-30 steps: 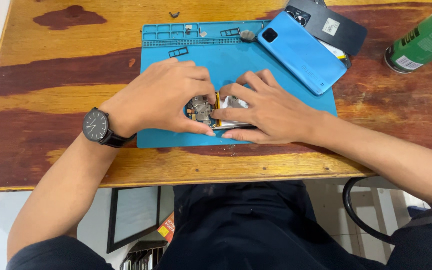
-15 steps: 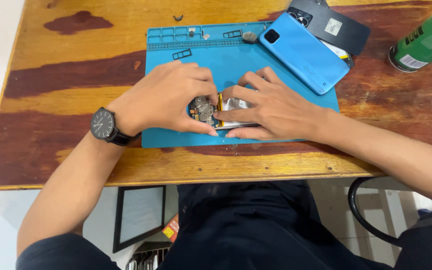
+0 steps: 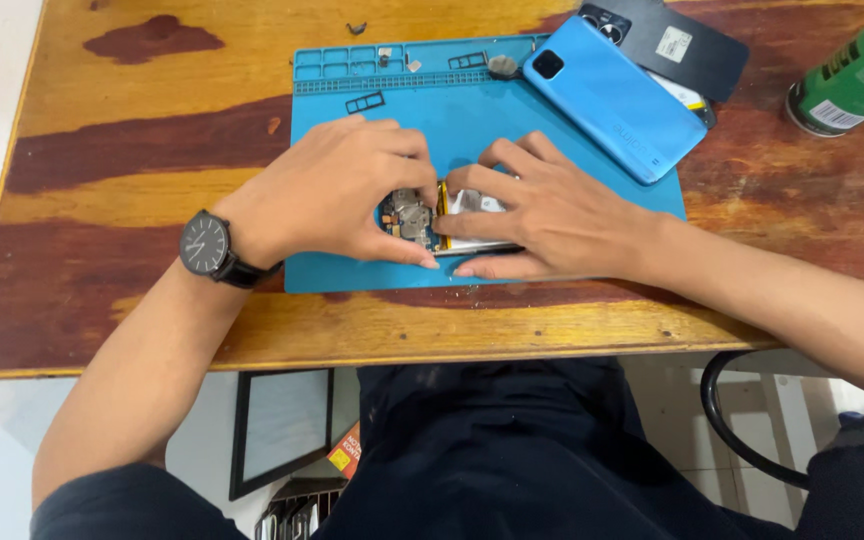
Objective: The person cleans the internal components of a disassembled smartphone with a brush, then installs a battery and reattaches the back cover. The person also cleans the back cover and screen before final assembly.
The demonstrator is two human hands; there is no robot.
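A wooden table point(image 3: 132, 120) is covered at its middle by a blue work mat point(image 3: 592, 170). On the mat's near half, an opened phone point(image 3: 422, 220) is pinned flat between the left hand point(image 3: 337, 195) and right hand point(image 3: 542, 210), fingers curled closed around its edges.

Blue work mat point(image 3: 572, 180) beneath both hands; light-blue phone cover point(image 3: 612, 95) beyond the right hand point(image 3: 552, 215); green can point(image 3: 857, 70) farther right; black wristwatch point(image 3: 207, 245) on the left wrist.

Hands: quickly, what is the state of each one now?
Left hand: closed on the opened phone.
Right hand: fingers pressing the same phone; no full grip visible.
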